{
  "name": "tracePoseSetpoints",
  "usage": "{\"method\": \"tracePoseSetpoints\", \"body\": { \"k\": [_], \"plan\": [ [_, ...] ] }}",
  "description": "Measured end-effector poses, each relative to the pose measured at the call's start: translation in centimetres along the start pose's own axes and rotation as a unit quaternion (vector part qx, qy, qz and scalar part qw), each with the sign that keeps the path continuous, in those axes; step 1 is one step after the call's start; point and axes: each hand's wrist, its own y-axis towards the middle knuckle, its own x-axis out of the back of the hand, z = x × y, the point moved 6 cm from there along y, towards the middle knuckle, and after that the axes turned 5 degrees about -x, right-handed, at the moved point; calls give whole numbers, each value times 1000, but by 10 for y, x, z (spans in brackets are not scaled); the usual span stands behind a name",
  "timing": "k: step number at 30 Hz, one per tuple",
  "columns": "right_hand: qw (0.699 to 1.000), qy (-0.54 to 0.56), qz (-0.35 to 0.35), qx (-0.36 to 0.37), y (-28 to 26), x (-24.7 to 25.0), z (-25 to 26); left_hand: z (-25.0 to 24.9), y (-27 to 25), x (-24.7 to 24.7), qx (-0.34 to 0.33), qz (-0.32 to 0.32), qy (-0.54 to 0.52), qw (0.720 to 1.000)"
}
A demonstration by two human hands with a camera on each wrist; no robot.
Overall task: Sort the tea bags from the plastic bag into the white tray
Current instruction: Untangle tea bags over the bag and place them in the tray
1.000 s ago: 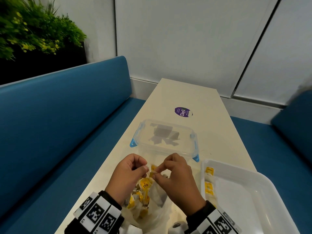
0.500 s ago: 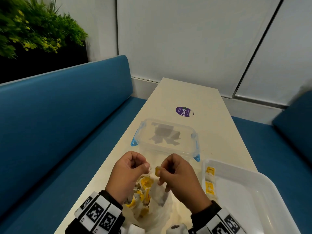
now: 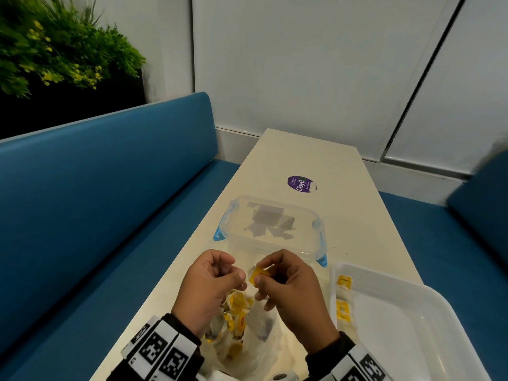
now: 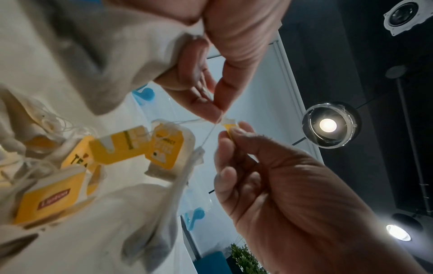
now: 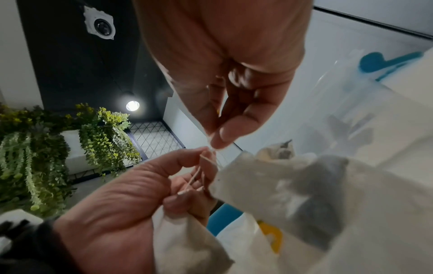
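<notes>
A translucent plastic bag [image 3: 255,342] full of yellow-tagged tea bags [image 3: 237,305] lies at the table's near edge, under both hands. My right hand [image 3: 259,276] pinches a yellow tea bag tag [image 3: 258,271] between thumb and forefinger just above the bag. My left hand [image 3: 239,274] pinches the thin string [image 4: 207,138] that runs from that tag, right beside it. In the left wrist view the left hand [image 4: 216,113] and right hand [image 4: 234,129] nearly touch. The left hand's lower fingers also grip bag plastic [image 5: 178,228]. The white tray [image 3: 428,292] at the right holds a few tea bags [image 3: 343,298] along its left wall.
A clear lidded container with blue clips [image 3: 272,226] stands just beyond my hands. Past it, a purple round sticker [image 3: 301,184] lies on the narrow cream table [image 3: 310,152]. Blue bench seats run along both sides, and a white wall closes the far end.
Both hands have risen a little above the bag's mouth. The right hand drew the yellow tag up and away, and the string now runs from it to the left fingertips.
</notes>
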Motion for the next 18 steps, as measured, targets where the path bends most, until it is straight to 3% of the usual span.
{"method": "tracePoseSetpoints", "body": {
  "k": [13,18],
  "plan": [
    [998,60,-7,-35,0,5,-5,3,3,-5,8,3,-4,1000],
    [992,102,-40,-60,4,15,-8,5,7,-4,21,0,5,1000]
  ]
}}
